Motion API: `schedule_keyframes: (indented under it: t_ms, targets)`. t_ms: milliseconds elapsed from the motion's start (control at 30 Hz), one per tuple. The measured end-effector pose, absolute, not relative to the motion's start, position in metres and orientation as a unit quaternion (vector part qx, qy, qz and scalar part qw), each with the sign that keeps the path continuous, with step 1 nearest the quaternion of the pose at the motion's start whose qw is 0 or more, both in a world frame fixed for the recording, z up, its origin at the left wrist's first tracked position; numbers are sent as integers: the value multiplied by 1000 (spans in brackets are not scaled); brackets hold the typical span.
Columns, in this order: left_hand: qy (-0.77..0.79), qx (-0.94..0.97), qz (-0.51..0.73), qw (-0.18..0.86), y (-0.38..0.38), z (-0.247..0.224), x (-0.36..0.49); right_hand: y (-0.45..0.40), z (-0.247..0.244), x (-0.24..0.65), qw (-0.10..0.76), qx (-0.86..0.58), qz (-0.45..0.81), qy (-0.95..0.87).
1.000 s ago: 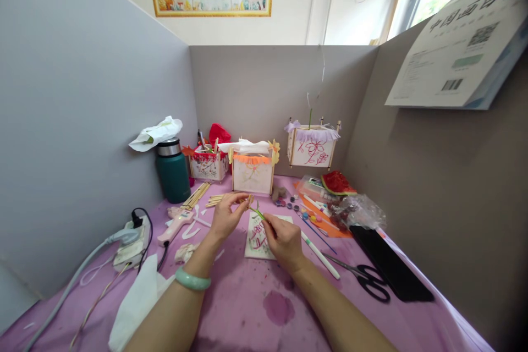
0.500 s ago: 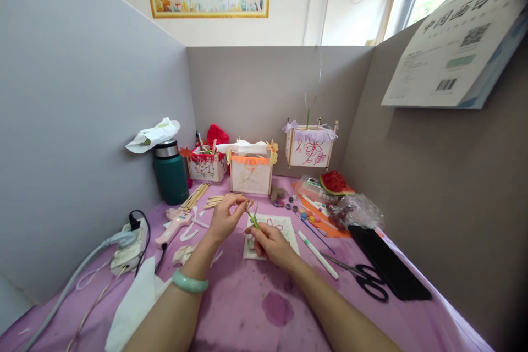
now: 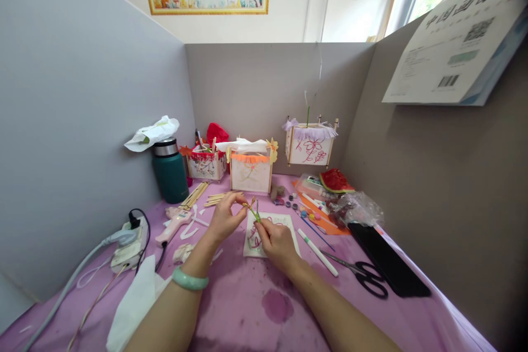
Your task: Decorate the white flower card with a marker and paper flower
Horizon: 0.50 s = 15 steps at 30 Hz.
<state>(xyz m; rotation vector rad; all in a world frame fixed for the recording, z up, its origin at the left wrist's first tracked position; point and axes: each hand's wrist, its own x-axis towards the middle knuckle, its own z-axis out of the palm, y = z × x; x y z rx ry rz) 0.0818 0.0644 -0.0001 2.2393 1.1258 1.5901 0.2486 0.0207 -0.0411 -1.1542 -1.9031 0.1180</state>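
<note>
A thin green stem (image 3: 257, 212) with orange-brown ends is held in the air between my hands. My left hand (image 3: 227, 215), with a pale green bangle on its wrist, pinches one brownish end between thumb and fingertips. Lower on the green part, my right hand (image 3: 277, 242) grips with thumb and forefinger. Below them a white card (image 3: 252, 250) with pink and green line drawing lies on the purple cloth, partly covered by my right hand. Whether the stem is wire, paper or a plant cannot be made out.
On the right lie a green-and-white marker (image 3: 318, 253), scissors (image 3: 363, 275) and a black slab (image 3: 388, 261). Paper lanterns (image 3: 251, 173) stand behind; another lantern (image 3: 311, 146) hangs. Left are a green flask (image 3: 170, 176), a pink glue gun (image 3: 173, 227) and a power strip (image 3: 131, 245).
My right hand has turned and shifted slightly right, its fingers now nearer the stem's upper part. The stem's ends have spread apart, and more of the card shows.
</note>
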Motion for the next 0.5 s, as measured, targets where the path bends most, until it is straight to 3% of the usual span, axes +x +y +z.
schedule_keyframes:
  t_ms: [233, 500]
  targets:
    - [371, 728, 553, 165, 61, 2, 87, 18, -42, 246, 446, -474, -6, -759]
    - [369, 739, 554, 108, 63, -1, 87, 19, -43, 245, 437, -485, -58, -755]
